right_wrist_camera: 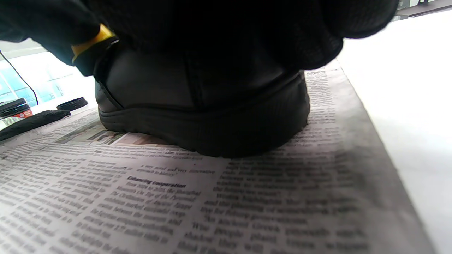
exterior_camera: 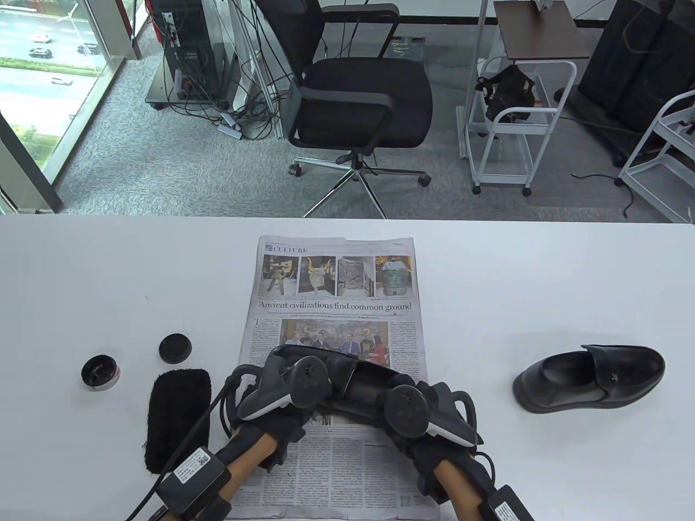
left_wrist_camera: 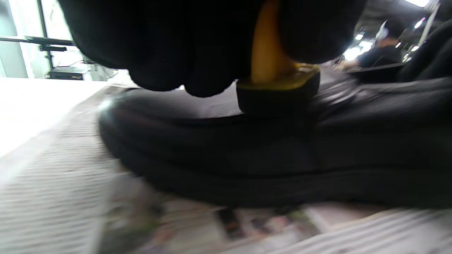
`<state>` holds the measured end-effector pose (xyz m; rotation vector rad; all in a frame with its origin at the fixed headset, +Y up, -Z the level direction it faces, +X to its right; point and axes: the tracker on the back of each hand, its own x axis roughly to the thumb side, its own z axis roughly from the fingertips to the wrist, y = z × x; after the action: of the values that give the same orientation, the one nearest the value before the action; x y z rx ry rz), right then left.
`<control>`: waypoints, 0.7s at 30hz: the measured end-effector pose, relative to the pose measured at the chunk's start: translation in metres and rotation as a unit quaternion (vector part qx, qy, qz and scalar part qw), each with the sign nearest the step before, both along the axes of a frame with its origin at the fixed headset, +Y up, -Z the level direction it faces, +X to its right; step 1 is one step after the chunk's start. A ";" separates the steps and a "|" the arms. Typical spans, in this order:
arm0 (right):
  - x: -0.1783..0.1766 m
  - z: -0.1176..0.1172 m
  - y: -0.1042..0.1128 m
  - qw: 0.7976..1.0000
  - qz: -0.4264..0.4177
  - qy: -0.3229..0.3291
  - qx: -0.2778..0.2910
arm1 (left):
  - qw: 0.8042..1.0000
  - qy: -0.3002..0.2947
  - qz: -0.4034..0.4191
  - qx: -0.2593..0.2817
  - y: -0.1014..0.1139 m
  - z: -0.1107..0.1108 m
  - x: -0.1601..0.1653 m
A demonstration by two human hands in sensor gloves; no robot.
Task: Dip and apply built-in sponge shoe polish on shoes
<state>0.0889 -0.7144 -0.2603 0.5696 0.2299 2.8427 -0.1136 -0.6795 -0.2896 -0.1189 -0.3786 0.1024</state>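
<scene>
A black shoe [exterior_camera: 362, 378] lies on the newspaper [exterior_camera: 336, 304], mostly hidden under both hands. My left hand [exterior_camera: 296, 382] holds a sponge applicator [left_wrist_camera: 279, 88] with a yellow stem and black sponge. The sponge presses on the shoe's upper [left_wrist_camera: 247, 151]. My right hand [exterior_camera: 415, 410] grips the shoe at its heel [right_wrist_camera: 212, 116]; the yellow applicator [right_wrist_camera: 92, 40] shows at the upper left of the right wrist view. The open polish jar [exterior_camera: 100, 372] and its lid [exterior_camera: 175, 348] sit on the table to the left.
A second black shoe [exterior_camera: 589, 377] lies on the white table [exterior_camera: 543, 271] to the right. A black fuzzy cloth [exterior_camera: 176, 418] lies left of the newspaper, by my left forearm. An office chair [exterior_camera: 358, 103] and carts stand beyond the far edge.
</scene>
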 end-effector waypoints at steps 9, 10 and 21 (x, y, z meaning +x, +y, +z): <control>0.000 0.000 0.000 1.000 -0.003 0.001 -0.001 | 0.999 0.026 0.011 0.039 0.000 -0.029 0.031; 0.001 0.000 0.000 1.000 -0.005 0.001 -0.002 | 0.998 0.042 0.026 0.045 -0.001 -0.034 0.030; 0.001 -0.001 0.000 1.000 -0.003 0.002 -0.002 | 0.989 0.087 -0.085 0.084 -0.013 -0.048 0.000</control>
<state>0.0894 -0.7147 -0.2611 0.5747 0.2357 2.8351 -0.1138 -0.6925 -0.3379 0.0248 -0.2008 -0.0877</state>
